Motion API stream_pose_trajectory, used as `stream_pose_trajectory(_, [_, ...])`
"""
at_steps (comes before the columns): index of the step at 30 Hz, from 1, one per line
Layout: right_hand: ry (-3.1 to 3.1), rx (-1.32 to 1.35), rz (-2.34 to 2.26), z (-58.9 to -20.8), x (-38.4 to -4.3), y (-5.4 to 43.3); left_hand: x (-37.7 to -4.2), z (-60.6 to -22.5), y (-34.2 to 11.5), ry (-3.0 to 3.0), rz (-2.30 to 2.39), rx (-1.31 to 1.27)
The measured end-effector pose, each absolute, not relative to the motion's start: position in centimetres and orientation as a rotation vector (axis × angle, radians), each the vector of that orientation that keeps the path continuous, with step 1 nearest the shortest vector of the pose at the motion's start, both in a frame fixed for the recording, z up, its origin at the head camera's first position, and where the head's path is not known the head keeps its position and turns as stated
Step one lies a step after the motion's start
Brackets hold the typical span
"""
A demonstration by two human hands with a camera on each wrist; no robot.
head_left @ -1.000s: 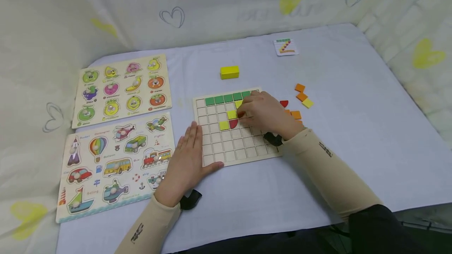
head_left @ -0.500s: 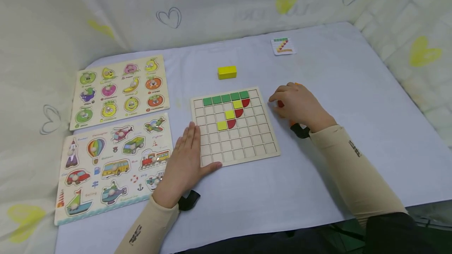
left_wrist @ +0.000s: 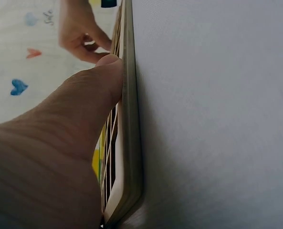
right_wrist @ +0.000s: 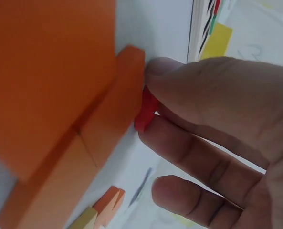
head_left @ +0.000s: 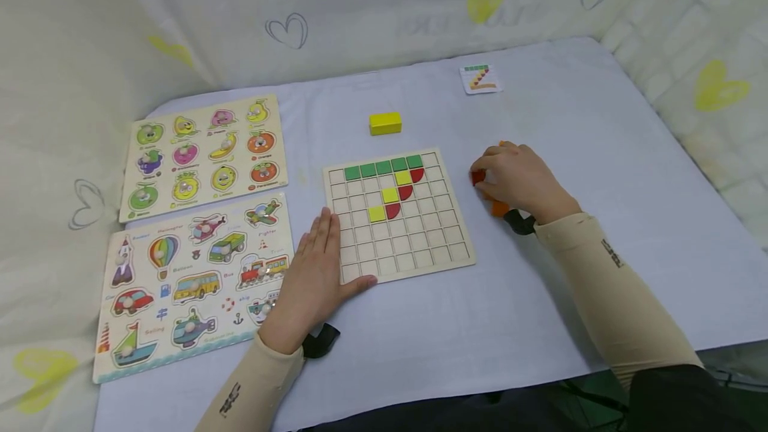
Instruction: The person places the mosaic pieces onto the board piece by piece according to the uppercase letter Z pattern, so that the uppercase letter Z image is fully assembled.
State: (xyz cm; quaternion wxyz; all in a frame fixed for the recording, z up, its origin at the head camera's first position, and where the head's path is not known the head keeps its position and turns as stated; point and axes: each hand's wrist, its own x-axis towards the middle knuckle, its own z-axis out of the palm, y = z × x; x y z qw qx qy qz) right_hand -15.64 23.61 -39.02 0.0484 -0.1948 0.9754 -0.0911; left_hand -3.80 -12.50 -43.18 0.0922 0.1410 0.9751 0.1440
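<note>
My left hand (head_left: pixel 312 272) lies flat along the left edge of a wooden grid board (head_left: pixel 468 262), fingers straight, its thumb (left_wrist: pixel 110 78) over the near edge. A row of green squares (head_left: pixel 384 168) sits along the top of the grid. Below run diagonals of yellow squares (head_left: pixel 390 195) and red quarter-round tiles (head_left: pixel 405 192). To the right of the board, my right hand (head_left: pixel 521 175) pinches a red tile (right_wrist: pixel 147 109) between thumb and finger, low over the cloth. Orange tiles (right_wrist: pixel 108 114) lie right beside those fingertips, partly covered by the hand in the head view.
A fruit puzzle board (head_left: pixel 204 152) and a vehicle puzzle board (head_left: pixel 150 332) lie at left. Behind the grid stands a yellow block (head_left: pixel 385 123). A small pattern card (head_left: pixel 481 79) lies at the back. White cloth (head_left: pixel 630 219) covers the table.
My right hand has left the grid board for the loose tiles at right, where it now pinches a red tile. A red tile shows at the top of the diagonal. The left hand stays put.
</note>
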Motion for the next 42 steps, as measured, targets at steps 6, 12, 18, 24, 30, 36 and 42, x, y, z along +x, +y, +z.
stream_pose_trajectory(6, [2.995,-0.621,-0.299,-39.1,-15.6,22.5,-3.8,-43.3,-12.5,2.897,0.43,0.419])
stream_pose_trajectory(12, [2.969,-0.744,-0.342,-39.3,-15.1,19.9,-3.8,-43.2,-12.7,2.902,0.445,0.417])
stream_pose_trajectory(18, [2.923,-0.945,-0.317,-39.3,-13.8,16.2,-3.8,-43.2,-12.7,2.897,0.453,0.416])
stream_pose_trajectory(24, [2.843,-1.097,-0.381,-39.2,-12.9,13.1,-3.8,-43.3,-12.8,2.895,0.45,0.413])
stream_pose_trajectory(30, [2.826,-1.214,-0.38,-39.4,-12.3,10.7,-3.8,-43.3,-12.8,2.892,0.445,0.416])
stream_pose_trajectory(36, [2.854,-1.28,-0.305,-39.9,-12.0,9.6,-3.9,-43.1,-12.7,2.876,0.432,0.416])
stream_pose_trajectory(42, [2.875,-1.296,-0.243,-39.9,-11.8,9.2,-4.0,-43.2,-12.7,2.878,0.428,0.419])
